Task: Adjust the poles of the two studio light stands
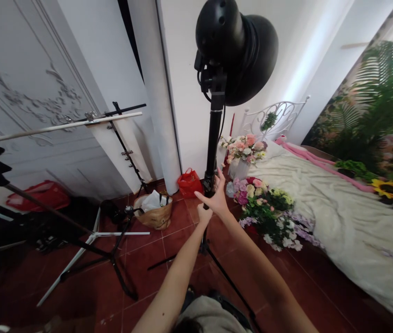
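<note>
A black studio lamp [238,51] with a round reflector tops a black light stand [213,143] directly in front of me. My left hand [204,214] is wrapped round the stand's pole, low on the column. Just above it, my right hand [217,194] is at the pole's clamp, thumb stretched out to the left and fingers apart, partly behind the column. Whether its fingertips press on the clamp is hard to see. A thin cable hangs from the lamp along the pole. The stand's legs spread over the red tiled floor below my arms.
At right is a bed [286,175] with a cream cover; bunches of artificial flowers [269,203] stand beside it. A woven basket [154,212] and a red bag [190,183] sit on the floor ahead. Other stands [109,254] and a white crossbar [60,126] occupy the left.
</note>
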### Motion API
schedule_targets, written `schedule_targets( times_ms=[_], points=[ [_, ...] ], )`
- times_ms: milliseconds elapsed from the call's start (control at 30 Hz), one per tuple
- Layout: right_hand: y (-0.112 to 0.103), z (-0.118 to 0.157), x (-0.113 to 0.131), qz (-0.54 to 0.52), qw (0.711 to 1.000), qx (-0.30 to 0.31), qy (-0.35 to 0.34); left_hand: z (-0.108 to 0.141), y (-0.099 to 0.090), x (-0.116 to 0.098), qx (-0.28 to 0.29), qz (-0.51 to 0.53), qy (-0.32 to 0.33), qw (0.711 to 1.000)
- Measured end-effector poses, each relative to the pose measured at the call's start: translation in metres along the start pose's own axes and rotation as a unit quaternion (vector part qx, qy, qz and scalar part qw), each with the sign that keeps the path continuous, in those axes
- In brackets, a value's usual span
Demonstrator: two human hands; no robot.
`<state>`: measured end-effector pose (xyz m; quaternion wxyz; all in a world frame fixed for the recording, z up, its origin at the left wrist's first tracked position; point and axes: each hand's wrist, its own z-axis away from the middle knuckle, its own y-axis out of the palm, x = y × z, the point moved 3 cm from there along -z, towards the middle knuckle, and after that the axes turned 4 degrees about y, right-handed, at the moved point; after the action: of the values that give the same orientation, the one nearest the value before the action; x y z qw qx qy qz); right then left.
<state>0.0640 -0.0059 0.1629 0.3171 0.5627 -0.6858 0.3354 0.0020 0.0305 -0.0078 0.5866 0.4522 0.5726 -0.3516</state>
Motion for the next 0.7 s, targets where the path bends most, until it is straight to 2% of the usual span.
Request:
schedule_targets(
  times_ms=[100,233,433,567,700],
  points=[
    [0.008,-0.024,0.020,0.013,1.000,-0.017,0.002,0.000,-0.002,0.002,0.009,-0.033,0.030,0.999],
    [0.009,-0.037,0.016,0.036,0.999,-0.016,0.016,0.000,-0.003,0.007,0.013,-0.075,0.054,0.996],
    [-0.001,-0.047,0.014,0.009,0.998,0.066,-0.007,0.004,-0.006,0.005,0.057,-0.070,0.066,0.994],
    [-0.008,-0.062,0.029,-0.014,0.995,0.100,-0.024,0.007,-0.012,0.007,0.111,-0.054,0.100,0.987],
    [-0.011,-0.078,0.047,-0.022,0.992,0.116,-0.036,0.009,-0.018,0.016,0.135,-0.073,0.082,0.985]
  ],
)
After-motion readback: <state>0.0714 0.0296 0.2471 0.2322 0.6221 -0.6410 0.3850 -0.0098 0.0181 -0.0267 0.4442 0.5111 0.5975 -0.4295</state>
